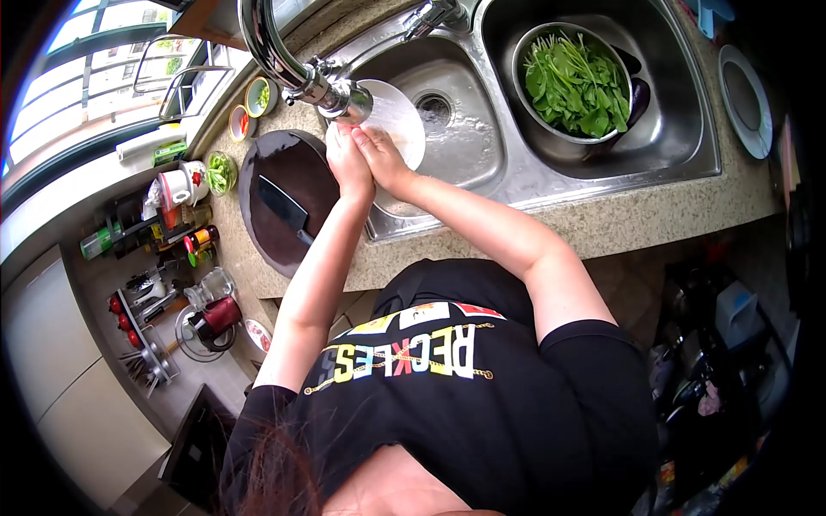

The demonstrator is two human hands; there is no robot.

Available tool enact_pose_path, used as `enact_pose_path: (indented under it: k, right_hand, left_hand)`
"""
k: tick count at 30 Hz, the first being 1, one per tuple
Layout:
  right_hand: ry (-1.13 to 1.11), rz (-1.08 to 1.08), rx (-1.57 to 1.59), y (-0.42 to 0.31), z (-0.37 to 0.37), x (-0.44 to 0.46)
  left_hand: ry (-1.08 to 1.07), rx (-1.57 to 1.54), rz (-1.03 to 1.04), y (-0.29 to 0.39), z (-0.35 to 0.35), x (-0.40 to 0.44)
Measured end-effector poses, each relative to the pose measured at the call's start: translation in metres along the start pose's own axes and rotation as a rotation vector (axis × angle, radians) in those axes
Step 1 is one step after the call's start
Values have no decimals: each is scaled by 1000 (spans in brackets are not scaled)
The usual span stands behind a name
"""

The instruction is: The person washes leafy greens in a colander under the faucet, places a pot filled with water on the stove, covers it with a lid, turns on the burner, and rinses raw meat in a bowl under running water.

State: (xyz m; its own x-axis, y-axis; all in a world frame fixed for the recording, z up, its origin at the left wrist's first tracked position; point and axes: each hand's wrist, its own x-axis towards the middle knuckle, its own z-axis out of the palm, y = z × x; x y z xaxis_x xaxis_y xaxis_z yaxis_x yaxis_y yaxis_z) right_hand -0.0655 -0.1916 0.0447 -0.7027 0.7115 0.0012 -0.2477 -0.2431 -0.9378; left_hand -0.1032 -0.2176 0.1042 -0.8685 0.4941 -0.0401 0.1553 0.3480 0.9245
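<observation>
Under the chrome faucet [347, 101], my left hand [348, 163] and my right hand [384, 160] are pressed together. Both hands have their fingers closed, and whatever may lie between the palms is hidden. Just beyond and beside them is a round white dish [403, 129] in the left sink basin [477, 159]. A dark round board [267, 228] lies on the counter left of my left hand, with a cleaver [282, 205] on it.
In the right basin [680, 129], a metal bowl [519, 82] holds green leaves, with dark eggplants beside it. A plate [745, 101] lies on the right counter. Small bowls of cut vegetables, bottles and a red-handled pot [215, 318] are at the left.
</observation>
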Motion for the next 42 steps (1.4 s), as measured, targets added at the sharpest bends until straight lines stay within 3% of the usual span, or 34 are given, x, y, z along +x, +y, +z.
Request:
enact_pose_path:
  k: [5,20,24,29,31,33,35,37,42]
  right_hand:
    - [10,48,70,-25,-10,-1]
    - [46,29,48,5,-15,2]
    - [149,-59,-2,15,-13,4]
    - [-2,70,37,2,-23,8]
    - [-15,64,40,8,-24,13]
    - [-26,60,42,16,-23,15]
    - [154,-8,45,13,-20,17]
    - [168,-60,20,8,-23,19]
    - [184,-79,58,-3,-26,23]
  left_hand:
    - [4,-12,-25,-6,3,4]
    - [-25,-24,-21,-16,14,7]
    - [-60,127,82,-23,13,9]
    - [-185,462,212,-28,9,20]
    - [-121,-18,-78,-23,15,21]
    - [-127,80,12,-35,16,26]
    - [-137,176,102,-37,22,29]
    - [-106,-266,-98,-37,28,29]
    - [-100,-301,-133,-26,36,24]
